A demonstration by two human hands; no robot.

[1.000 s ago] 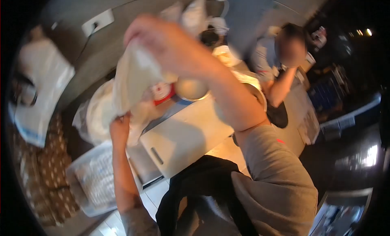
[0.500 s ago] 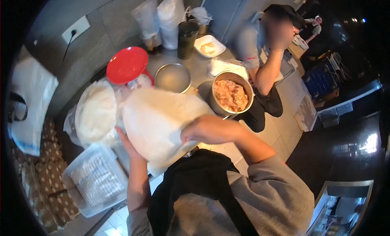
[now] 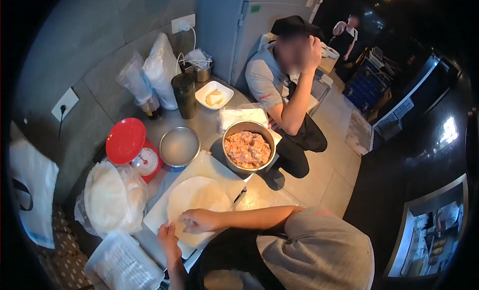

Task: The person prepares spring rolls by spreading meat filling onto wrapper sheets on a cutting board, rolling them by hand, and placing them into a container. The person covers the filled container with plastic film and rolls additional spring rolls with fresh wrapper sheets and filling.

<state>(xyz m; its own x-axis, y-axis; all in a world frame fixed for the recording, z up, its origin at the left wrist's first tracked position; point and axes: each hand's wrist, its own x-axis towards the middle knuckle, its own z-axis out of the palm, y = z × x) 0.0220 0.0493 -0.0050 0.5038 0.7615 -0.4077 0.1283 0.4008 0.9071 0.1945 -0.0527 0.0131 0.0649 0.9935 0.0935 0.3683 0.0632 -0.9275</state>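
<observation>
Likely we're laying the round sheet [image 3: 200, 192] flat; right hand [image 3: 198, 220], left hand [image 3: 169, 239]: can't tell grip. Next calls for smoothing.

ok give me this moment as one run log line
round dough sheet: lying on white cutting board | left hand: at sheet edge | right hand: curled over sheet | meat mixture: in metal pot

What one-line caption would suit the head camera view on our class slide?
Left hand and right hand at a round pale sheet on a board, near a pot of pinkish mince.
</observation>
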